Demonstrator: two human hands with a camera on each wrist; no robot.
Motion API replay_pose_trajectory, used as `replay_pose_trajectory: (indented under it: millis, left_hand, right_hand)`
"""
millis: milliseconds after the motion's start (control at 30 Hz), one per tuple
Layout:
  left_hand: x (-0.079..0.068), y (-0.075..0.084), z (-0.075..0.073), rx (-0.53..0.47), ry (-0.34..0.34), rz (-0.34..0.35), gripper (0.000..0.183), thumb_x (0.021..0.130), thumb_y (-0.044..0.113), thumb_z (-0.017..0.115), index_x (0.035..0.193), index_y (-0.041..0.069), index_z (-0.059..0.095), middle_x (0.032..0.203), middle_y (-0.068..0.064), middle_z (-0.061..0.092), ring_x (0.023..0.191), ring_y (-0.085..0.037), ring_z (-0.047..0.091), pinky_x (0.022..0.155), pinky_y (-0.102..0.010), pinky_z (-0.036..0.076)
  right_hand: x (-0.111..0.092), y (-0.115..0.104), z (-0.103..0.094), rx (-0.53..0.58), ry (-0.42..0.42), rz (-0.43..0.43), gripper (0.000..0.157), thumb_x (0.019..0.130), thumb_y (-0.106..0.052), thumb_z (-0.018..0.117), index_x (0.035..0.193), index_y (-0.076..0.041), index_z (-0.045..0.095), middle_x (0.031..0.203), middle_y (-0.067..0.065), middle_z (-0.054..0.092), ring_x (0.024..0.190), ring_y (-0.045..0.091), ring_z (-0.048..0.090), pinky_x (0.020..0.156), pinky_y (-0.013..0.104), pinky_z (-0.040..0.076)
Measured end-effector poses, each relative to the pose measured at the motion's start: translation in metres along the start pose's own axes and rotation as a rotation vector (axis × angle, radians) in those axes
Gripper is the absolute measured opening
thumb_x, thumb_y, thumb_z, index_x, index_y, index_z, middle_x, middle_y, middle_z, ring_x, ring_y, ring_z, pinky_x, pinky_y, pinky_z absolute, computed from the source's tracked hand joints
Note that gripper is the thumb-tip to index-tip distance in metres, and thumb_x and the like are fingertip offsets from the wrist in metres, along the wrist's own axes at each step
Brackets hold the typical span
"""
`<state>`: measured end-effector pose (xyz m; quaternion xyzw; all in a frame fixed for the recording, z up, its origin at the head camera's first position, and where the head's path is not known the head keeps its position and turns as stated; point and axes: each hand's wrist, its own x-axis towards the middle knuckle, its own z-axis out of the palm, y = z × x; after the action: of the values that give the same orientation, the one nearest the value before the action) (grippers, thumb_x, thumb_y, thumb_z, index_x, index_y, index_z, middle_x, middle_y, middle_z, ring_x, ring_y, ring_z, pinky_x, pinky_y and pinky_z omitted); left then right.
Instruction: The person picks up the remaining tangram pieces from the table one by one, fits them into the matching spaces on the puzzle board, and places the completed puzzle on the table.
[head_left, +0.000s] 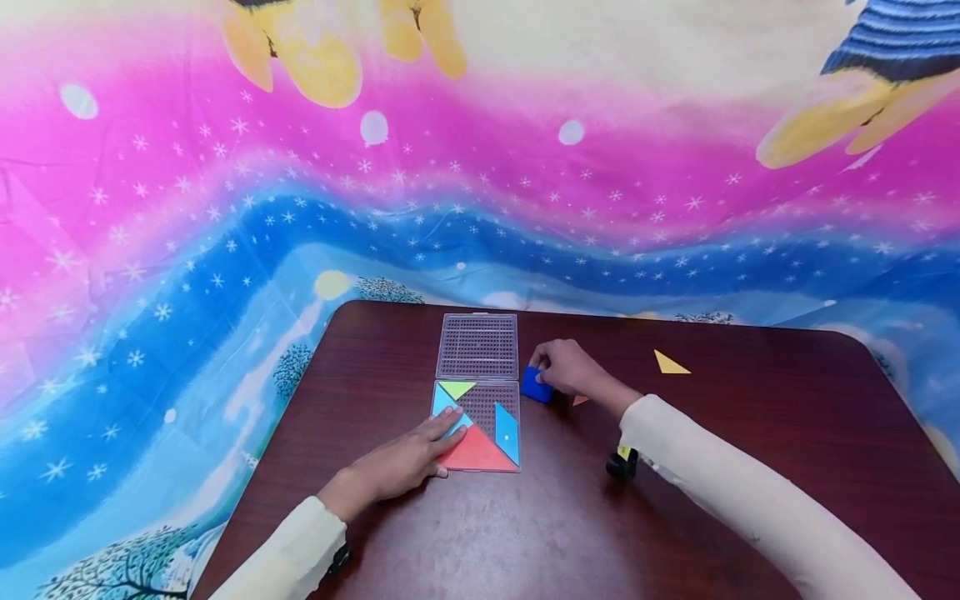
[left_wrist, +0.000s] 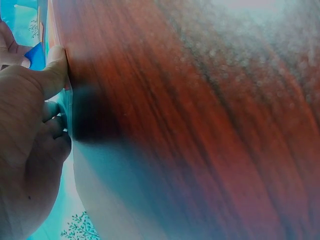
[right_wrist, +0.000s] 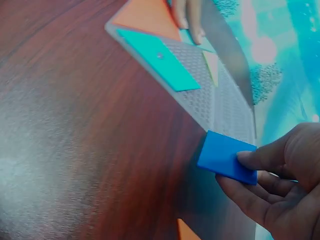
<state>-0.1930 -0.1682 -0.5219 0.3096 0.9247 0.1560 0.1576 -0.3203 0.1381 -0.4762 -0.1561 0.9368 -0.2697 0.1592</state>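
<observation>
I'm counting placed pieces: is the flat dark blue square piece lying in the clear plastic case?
No, the right hand holds the dark blue square piece beside the clear plastic case.

A snowflake-printed cloth (head_left: 480,187) is hanging beyond the far and left edges of a wood-grain table (head_left: 540,533), marking a draped tabletop setting, room type unclear.
</observation>
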Motion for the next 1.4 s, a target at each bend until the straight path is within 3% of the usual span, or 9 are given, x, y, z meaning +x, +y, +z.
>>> replay_pose_trajectory:
  millis: [233,400,800,1200,1400]
  left_hand:
    - [-0.001,0.0,-0.001,0.007,-0.004,0.007,0.067,0.105,0.039,0.055,0.163,0.024,0.025,0.175,-0.001,0.008,0.161,-0.028,0.014,0.122,-0.046,0.036]
    - [0.0,0.0,-0.001,0.011,-0.009,0.005,0.067,0.105,0.039,0.056,0.163,0.024,0.026,0.175,-0.002,0.008,0.161,-0.028,0.014,0.121,-0.046,0.038]
    - [0.0,0.001,-0.002,0.034,-0.001,0.004,0.067,0.104,0.04,0.056,0.163,0.024,0.027,0.175,-0.001,0.008,0.161,-0.027,0.016,0.121,-0.046,0.038]
    - [0.001,0.001,0.0,0.042,0.01,0.015,0.065,0.105,0.041,0.055,0.162,0.023,0.028,0.175,0.0,0.009,0.161,-0.026,0.014,0.122,-0.046,0.036]
    - [0.001,0.002,0.0,0.065,0.004,0.017,0.066,0.105,0.041,0.054,0.162,0.023,0.027,0.175,-0.001,0.009,0.161,-0.026,0.014,0.122,-0.045,0.036]
  right_hand:
    - [0.005,0.0,-0.011,0.201,-0.073,0.025,0.023,0.098,-0.002,0.065,0.121,-0.002,0.066,0.105,0.014,0.063,0.09,0.023,0.063,0.081,0.04,0.063]
    - [0.006,-0.003,-0.013,0.264,-0.076,0.005,0.023,0.098,-0.001,0.062,0.121,-0.004,0.066,0.105,0.014,0.061,0.094,0.025,0.063,0.084,0.043,0.063]
    - [0.013,-0.03,-0.004,0.268,-0.046,0.011,0.012,0.096,-0.005,0.069,0.108,-0.003,0.07,0.102,0.014,0.069,0.092,0.025,0.065,0.077,0.042,0.064]
    - [0.024,-0.05,0.014,0.197,-0.019,0.044,0.007,0.093,-0.009,0.075,0.098,-0.007,0.071,0.099,0.01,0.071,0.089,0.022,0.067,0.076,0.032,0.061]
    - [0.027,-0.055,0.024,0.275,-0.046,0.105,0.01,0.092,-0.007,0.077,0.099,-0.003,0.07,0.111,0.016,0.069,0.09,0.024,0.07,0.072,0.035,0.064]
